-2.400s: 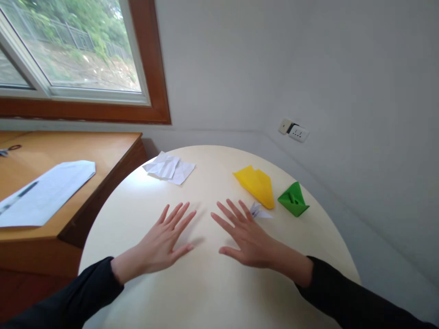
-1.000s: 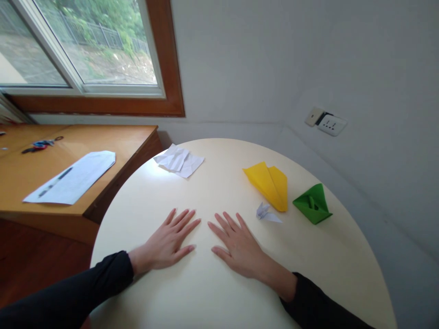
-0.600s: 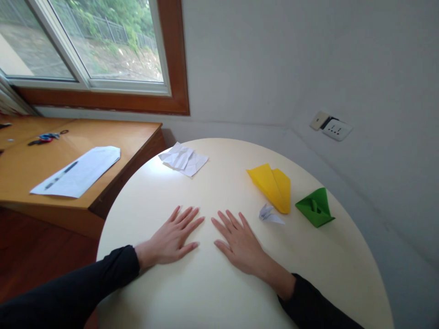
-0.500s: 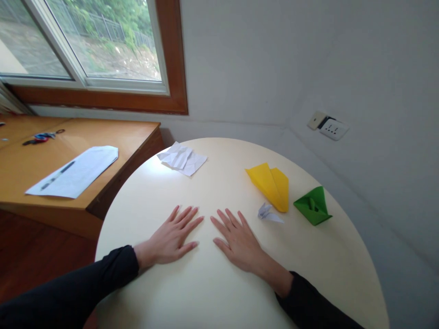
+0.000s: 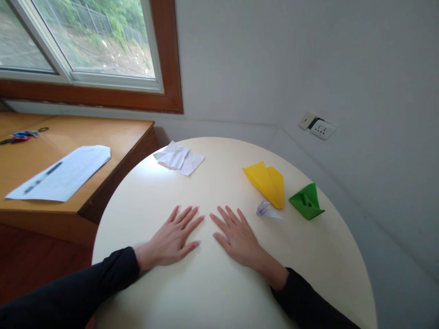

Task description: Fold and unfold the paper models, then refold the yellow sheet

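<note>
Both hands lie flat, palms down, on the round cream desk (image 5: 206, 292): the left hand (image 5: 170, 238) and the right hand (image 5: 238, 237) have their fingers spread wide and hold nothing, the fingertips of the two angled toward each other with a narrow gap of bare top between them. Black sleeves cover both forearms and run out of the bottom edge of the view. Just beyond the right hand's fingers, near but not touching, sits a small white folded paper figure (image 5: 265, 210) — too small to make out its shape. Beside it lies a yellow folded paper plane (image 5: 266, 183), and to the right of that a green folded paper boat (image 5: 305, 202), close to the desk's right rim. The middle of the top ahead of the hands is bare as far as a crumpled white sheet (image 5: 179, 157) at the far left rim. Left of the round top stands a wooden side desk (image 5: 113, 132) carrying a white envelope (image 5: 61, 173) — its left part is cut off by the frame.
</note>
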`<state>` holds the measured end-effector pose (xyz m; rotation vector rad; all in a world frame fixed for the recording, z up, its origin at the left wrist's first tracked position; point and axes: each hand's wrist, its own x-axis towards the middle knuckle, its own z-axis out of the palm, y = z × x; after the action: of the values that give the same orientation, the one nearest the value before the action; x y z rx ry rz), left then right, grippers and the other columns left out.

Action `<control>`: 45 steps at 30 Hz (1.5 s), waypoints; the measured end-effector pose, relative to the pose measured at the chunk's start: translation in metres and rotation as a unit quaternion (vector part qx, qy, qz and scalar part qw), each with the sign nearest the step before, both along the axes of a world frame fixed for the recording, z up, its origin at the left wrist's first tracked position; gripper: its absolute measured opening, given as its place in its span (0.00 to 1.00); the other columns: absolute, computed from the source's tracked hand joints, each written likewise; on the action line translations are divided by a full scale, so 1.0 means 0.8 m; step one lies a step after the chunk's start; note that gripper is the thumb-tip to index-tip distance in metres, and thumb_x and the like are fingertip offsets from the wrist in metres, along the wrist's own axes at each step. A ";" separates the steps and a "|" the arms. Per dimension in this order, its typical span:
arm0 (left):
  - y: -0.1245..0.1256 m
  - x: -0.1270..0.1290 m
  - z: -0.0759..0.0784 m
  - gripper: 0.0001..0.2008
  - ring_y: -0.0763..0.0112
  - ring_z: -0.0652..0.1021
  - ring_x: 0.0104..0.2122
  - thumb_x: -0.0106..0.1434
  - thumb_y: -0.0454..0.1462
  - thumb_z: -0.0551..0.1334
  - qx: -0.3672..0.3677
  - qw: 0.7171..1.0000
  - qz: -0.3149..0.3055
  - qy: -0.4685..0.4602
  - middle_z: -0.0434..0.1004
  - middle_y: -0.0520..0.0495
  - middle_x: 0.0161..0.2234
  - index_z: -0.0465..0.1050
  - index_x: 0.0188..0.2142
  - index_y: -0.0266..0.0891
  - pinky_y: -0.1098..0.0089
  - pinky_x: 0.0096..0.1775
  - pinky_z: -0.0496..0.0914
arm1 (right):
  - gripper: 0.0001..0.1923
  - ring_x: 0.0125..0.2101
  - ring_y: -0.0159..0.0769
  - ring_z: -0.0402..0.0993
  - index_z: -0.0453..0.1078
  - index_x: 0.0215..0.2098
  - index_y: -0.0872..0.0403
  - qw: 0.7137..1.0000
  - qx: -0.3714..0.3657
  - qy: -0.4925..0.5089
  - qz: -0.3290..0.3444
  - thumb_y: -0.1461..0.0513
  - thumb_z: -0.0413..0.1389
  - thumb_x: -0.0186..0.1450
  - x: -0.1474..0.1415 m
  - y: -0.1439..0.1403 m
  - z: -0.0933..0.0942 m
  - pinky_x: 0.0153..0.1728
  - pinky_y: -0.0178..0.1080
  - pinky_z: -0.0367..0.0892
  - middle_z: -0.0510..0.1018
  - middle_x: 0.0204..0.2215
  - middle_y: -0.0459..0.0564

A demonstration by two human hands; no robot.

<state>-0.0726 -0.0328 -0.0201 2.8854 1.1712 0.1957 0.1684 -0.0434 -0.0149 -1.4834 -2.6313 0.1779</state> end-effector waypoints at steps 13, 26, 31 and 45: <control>-0.001 0.001 0.002 0.31 0.57 0.51 0.63 0.66 0.50 0.47 0.010 1.000 -0.004 -0.005 0.44 0.44 0.65 0.37 0.65 0.48 0.51 0.60 0.43 | 0.24 0.63 0.46 0.45 0.51 0.62 0.39 1.000 0.008 0.016 0.002 0.51 0.42 0.68 0.001 -0.003 0.004 0.59 0.55 0.43 0.53 0.64 0.49; -0.001 0.002 0.005 0.31 0.57 0.51 0.63 0.66 0.50 0.47 0.009 1.000 -0.001 0.008 0.45 0.44 0.65 0.38 0.64 0.49 0.51 0.60 0.43 | 0.26 0.63 0.50 0.44 0.49 0.63 0.39 1.000 0.002 -0.002 0.009 0.51 0.45 0.67 -0.001 -0.002 0.006 0.58 0.58 0.43 0.51 0.64 0.51; -0.001 0.003 0.005 0.31 0.57 0.53 0.63 0.66 0.50 0.47 0.011 1.000 -0.003 0.004 0.46 0.43 0.65 0.39 0.64 0.49 0.51 0.60 0.43 | 0.26 0.63 0.50 0.44 0.48 0.62 0.37 1.000 0.000 -0.002 0.011 0.50 0.45 0.67 -0.001 -0.001 0.004 0.58 0.58 0.43 0.51 0.64 0.51; -0.001 0.003 0.005 0.30 0.56 0.53 0.63 0.65 0.50 0.48 0.002 1.000 -0.006 -0.013 0.47 0.43 0.65 0.41 0.64 0.49 0.50 0.60 0.43 | 0.26 0.63 0.50 0.44 0.49 0.62 0.36 1.000 0.001 0.009 0.007 0.51 0.46 0.67 -0.001 -0.001 0.002 0.59 0.58 0.42 0.52 0.64 0.49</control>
<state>-0.0703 -0.0337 -0.0159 2.8828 1.1517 0.2346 0.1679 -0.0444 -0.0135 -1.4570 -2.6274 0.1872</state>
